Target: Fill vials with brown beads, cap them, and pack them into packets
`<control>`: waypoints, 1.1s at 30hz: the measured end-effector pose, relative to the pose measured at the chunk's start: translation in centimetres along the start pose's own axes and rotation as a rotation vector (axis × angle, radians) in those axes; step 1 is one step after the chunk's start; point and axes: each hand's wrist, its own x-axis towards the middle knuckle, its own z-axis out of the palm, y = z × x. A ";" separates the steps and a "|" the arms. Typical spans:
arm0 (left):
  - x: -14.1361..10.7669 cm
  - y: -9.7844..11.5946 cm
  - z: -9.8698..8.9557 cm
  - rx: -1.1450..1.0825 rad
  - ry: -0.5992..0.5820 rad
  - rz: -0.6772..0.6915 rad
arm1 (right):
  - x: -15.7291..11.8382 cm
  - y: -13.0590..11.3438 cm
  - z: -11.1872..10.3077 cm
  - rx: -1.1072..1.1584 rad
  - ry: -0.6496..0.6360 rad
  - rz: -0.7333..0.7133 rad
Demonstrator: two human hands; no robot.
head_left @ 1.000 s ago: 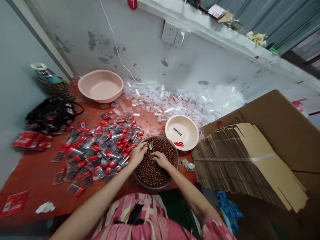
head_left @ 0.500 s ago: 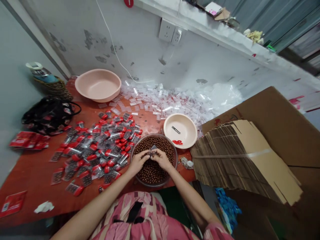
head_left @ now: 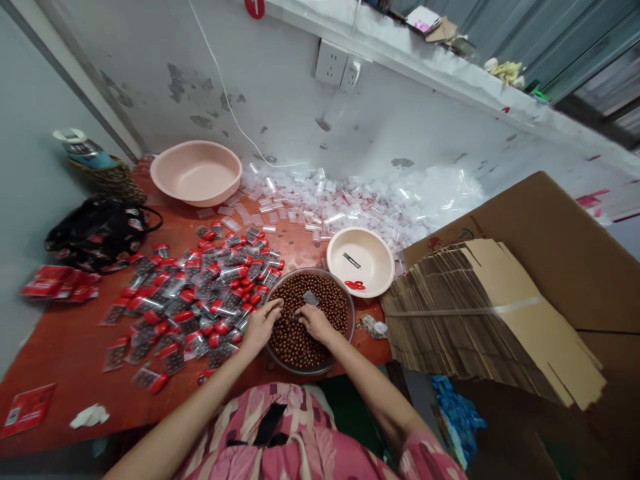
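A wide glass bowl [head_left: 353,320] full of glossy brown beads [head_left: 295,347] stands at the table's front edge. My left hand [head_left: 260,327] rests at the bowl's left side, its fingers spread over the beads. My right hand [head_left: 315,322] dips into the beads near the middle. Just beyond its fingertips sits a small clear plastic bag [head_left: 311,298], and I cannot tell if it is held. To the left, several filled bags with red caps [head_left: 200,293] lie scattered on the orange-red table [head_left: 65,347].
A cream bowl [head_left: 360,261] holding red caps and a small blade stands behind the beads. Behind it heap clear empty bags [head_left: 320,203]. A pink basin [head_left: 196,172] and black bag [head_left: 100,233] stand left. Flattened cardboard [head_left: 465,313] lies right, over a box.
My hands have moved apart from where they met over the bowl. The small clear bag no longer sits between them and now shows just beyond my right fingertips.
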 end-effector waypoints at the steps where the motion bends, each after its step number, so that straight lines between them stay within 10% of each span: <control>1: -0.1 0.2 -0.1 0.017 0.006 0.016 | -0.1 0.0 0.0 0.034 0.021 0.009; 11: -1.3 3.8 2.3 0.052 -0.252 0.121 | -1.8 -1.4 -2.1 0.358 0.123 -0.009; 16: -0.8 4.1 3.3 -0.240 -0.247 -0.053 | -1.9 -2.1 -4.2 0.415 0.189 -0.002; 27: -0.4 4.8 3.8 -0.419 -0.344 -0.145 | -2.0 -4.6 -8.6 0.081 0.139 -0.276; 33: -0.1 3.9 2.4 -0.294 -0.300 -0.091 | -1.5 -1.7 -5.6 -0.167 0.124 0.071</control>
